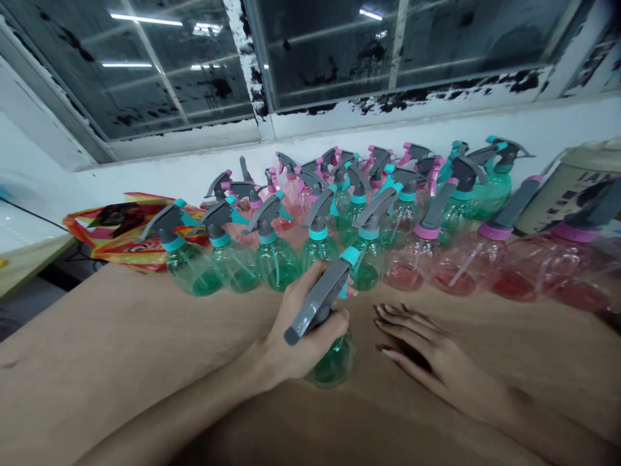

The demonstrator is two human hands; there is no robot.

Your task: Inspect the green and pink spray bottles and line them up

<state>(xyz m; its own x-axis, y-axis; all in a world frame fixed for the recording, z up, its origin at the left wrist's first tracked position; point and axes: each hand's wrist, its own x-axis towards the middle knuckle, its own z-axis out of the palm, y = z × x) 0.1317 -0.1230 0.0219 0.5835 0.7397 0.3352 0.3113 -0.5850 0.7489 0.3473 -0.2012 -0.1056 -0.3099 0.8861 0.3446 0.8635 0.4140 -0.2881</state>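
Observation:
My left hand [295, 343] is wrapped round the neck of a green spray bottle [334, 362] in front of me, below its grey trigger head with a turquoise nozzle. The bottle stands upright, apparently on the table, with green liquid inside; the hand hides its collar. To the right, my right hand [436, 356] rests palm down near the tabletop, fingers stretched out and holding nothing. Just beyond the hands, a green spray bottle [279, 265] stands in a row with others like it. A pink spray bottle [405, 272] with red liquid continues that row on the right.
Several more pink and green spray bottles crowd behind the front row, against the white wall [548, 126]. A red and yellow plastic bag [130, 243] lies at the left. At the far right stands a beige container [557, 188]. The wooden table [160, 343] ends at the left.

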